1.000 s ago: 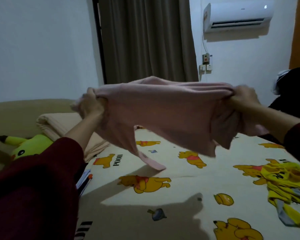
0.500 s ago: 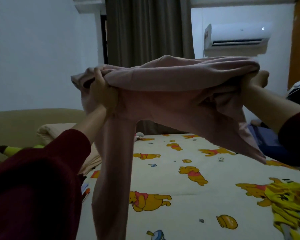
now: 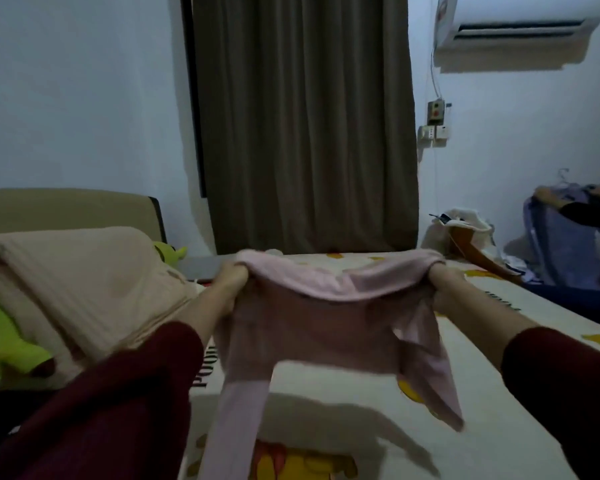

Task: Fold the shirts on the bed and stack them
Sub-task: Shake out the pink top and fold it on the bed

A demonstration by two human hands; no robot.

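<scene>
Pink shirt [image 3: 326,317] hangs unfolded above the bed [image 3: 326,386], left hand [image 3: 231,289] and right hand [image 3: 445,289] fingers clenched on its bunched top corners. No finished stack visible.

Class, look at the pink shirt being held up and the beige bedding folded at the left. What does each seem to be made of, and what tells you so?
Pink shirt: a soft, thin, matte knit, probably cotton jersey; it sags between the two hands and its sleeves hang limp. Beige bedding: thicker matte fabric with fine parallel ribs, perhaps a ribbed knit or woven blanket; the blur leaves the fibre uncertain.
</scene>
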